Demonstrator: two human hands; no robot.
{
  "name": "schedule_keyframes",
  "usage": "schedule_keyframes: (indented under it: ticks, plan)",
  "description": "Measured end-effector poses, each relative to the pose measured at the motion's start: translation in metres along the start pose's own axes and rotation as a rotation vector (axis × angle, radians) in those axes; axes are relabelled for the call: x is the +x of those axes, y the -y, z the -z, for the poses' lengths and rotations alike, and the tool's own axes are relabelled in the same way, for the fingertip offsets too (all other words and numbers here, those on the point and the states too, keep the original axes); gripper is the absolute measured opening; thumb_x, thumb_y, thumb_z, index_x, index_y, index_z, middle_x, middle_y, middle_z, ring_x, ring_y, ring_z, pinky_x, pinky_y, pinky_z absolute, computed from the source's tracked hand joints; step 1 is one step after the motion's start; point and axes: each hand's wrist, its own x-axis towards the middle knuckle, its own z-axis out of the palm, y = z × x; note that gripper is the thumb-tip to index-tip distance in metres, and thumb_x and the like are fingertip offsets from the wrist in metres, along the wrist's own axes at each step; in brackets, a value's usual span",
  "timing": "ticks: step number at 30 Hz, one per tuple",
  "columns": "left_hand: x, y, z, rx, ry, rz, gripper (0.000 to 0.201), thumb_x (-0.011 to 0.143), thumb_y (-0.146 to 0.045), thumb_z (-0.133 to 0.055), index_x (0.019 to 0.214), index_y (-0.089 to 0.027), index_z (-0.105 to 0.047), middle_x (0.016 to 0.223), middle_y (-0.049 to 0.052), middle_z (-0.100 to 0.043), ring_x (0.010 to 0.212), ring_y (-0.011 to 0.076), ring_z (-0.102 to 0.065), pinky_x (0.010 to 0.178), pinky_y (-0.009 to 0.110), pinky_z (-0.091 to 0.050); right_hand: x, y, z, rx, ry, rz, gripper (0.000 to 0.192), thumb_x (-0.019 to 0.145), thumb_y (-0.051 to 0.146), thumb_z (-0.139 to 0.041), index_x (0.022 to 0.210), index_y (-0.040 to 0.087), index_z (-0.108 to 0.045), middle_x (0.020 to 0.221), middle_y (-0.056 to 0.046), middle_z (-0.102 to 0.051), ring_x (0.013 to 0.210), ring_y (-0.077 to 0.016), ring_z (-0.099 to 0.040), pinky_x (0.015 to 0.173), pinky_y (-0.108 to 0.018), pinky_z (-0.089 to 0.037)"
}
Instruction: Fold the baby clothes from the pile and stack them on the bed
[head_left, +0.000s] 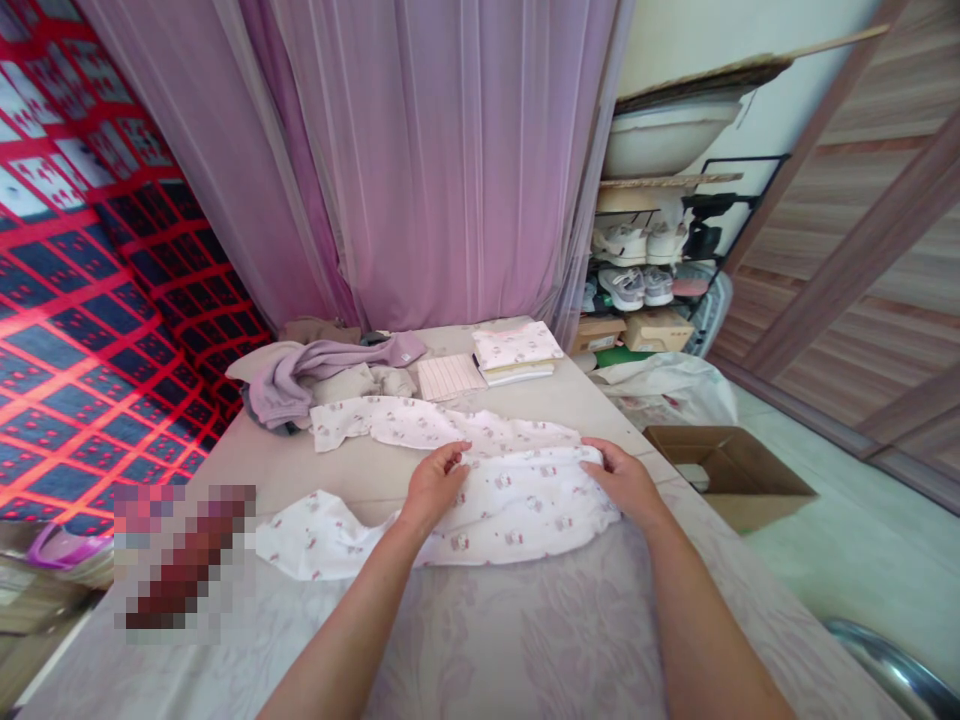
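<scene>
A white pajama garment (517,510) with a small pinkish print lies spread across the covered surface. Two long narrow parts, sleeves or legs, stretch to the left; I cannot tell which. Near the middle of its upper fold, my left hand (435,485) pinches the cloth between thumb and fingers. My right hand (626,485) grips the right end of the same fold, thumb on top and fingers partly hidden. Behind the garment sit a folded striped cloth (450,378) and a small stack topped by a folded printed garment (517,345).
A loose heap holds a mauve garment (330,365) at the back left. Purple curtains (450,160) hang behind. On the right floor stands an open cardboard box (731,465), with a shoe rack (637,250) beyond. A metal basin (892,665) shows at lower right.
</scene>
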Motion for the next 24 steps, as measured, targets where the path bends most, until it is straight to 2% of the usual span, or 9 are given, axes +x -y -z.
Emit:
schedule_keyframes:
  ticks: [4,7,10,13,14,16,19,21,24]
  plan:
    - [-0.001,-0.012,0.012,0.321,-0.038,-0.142,0.029,0.075,-0.014,-0.058,0.099,-0.024,-0.07,0.085,0.001,-0.064,0.079,0.0153,-0.059,0.078,0.028,-0.045,-0.002,0.013,0.001,-0.121,-0.106,0.133,0.033,0.071,0.041,-0.057,0.096,0.023,-0.069,0.095,-0.006,-0.07,0.081,-0.0215,-0.064,0.073,-0.035,-0.052]
    - [-0.002,-0.025,0.025,0.39,-0.034,-0.191,0.021,0.076,-0.015,-0.057,0.09,-0.023,-0.07,0.082,0.001,-0.064,0.077,0.0159,-0.059,0.076,0.028,-0.046,0.001,0.029,0.005,-0.136,-0.168,0.251,0.028,0.071,0.043,-0.056,0.087,0.023,-0.068,0.108,-0.009,-0.065,0.097,-0.024,-0.061,0.077,-0.035,-0.051]
    - [0.003,-0.039,0.041,0.391,-0.076,-0.271,0.012,0.076,-0.018,-0.058,0.081,-0.023,-0.068,0.085,0.002,-0.062,0.083,0.017,-0.059,0.078,0.03,-0.047,0.018,0.052,0.007,-0.082,-0.145,0.315,0.027,0.072,0.043,-0.056,0.088,0.023,-0.065,0.118,-0.01,-0.061,0.107,-0.0246,-0.057,0.087,-0.038,-0.047]
    - [0.02,-0.055,0.059,0.306,-0.152,-0.353,0.003,0.074,-0.023,-0.061,0.075,-0.022,-0.063,0.101,0.004,-0.061,0.101,0.0201,-0.056,0.085,0.032,-0.045,0.046,0.087,0.005,0.016,-0.075,0.274,0.032,0.074,0.043,-0.053,0.097,0.022,-0.06,0.102,-0.007,-0.067,0.088,-0.0218,-0.061,0.079,-0.037,-0.049]
    - [0.027,-0.061,0.066,0.242,-0.145,-0.359,0.005,0.075,-0.026,-0.062,0.075,-0.021,-0.06,0.102,0.004,-0.061,0.101,0.0199,-0.056,0.083,0.031,-0.046,0.056,0.103,0.003,0.03,-0.088,0.277,0.031,0.074,0.042,-0.052,0.097,0.022,-0.059,0.093,-0.005,-0.067,0.081,-0.0211,-0.061,0.074,-0.036,-0.049]
    - [0.041,-0.076,0.081,0.067,-0.078,-0.339,0.013,0.077,-0.032,-0.06,0.077,-0.021,-0.053,0.086,0.0,-0.061,0.084,0.0154,-0.058,0.07,0.025,-0.046,0.072,0.14,0.002,0.004,-0.189,0.339,0.028,0.075,0.04,-0.05,0.095,0.022,-0.057,0.085,-0.004,-0.065,0.078,-0.0212,-0.059,0.072,-0.035,-0.048]
    - [0.055,-0.104,0.102,-0.166,0.012,-0.335,0.027,0.076,-0.042,-0.062,0.081,-0.021,-0.046,0.063,-0.008,-0.048,0.055,0.007,-0.046,0.053,0.017,-0.036,0.086,0.2,0.004,-0.088,-0.332,0.49,0.031,0.077,0.035,-0.05,0.104,0.021,-0.057,0.092,-0.006,-0.066,0.082,-0.0237,-0.06,0.076,-0.037,-0.047]
    - [0.057,-0.121,0.113,-0.256,0.05,-0.361,0.034,0.072,-0.045,-0.067,0.083,-0.021,-0.046,0.065,-0.009,-0.048,0.055,0.0053,-0.044,0.053,0.016,-0.034,0.092,0.233,0.007,-0.098,-0.441,0.618,0.038,0.08,0.034,-0.049,0.115,0.022,-0.053,0.101,-0.006,-0.065,0.086,-0.0236,-0.06,0.079,-0.037,-0.047]
    - [0.056,-0.131,0.122,-0.296,0.12,-0.333,0.042,0.065,-0.046,-0.074,0.086,-0.019,-0.05,0.073,-0.005,-0.055,0.06,0.0065,-0.05,0.056,0.018,-0.038,0.103,0.264,0.007,-0.159,-0.394,0.686,0.041,0.077,0.034,-0.053,0.116,0.022,-0.055,0.1,-0.005,-0.066,0.086,-0.023,-0.061,0.08,-0.036,-0.048]
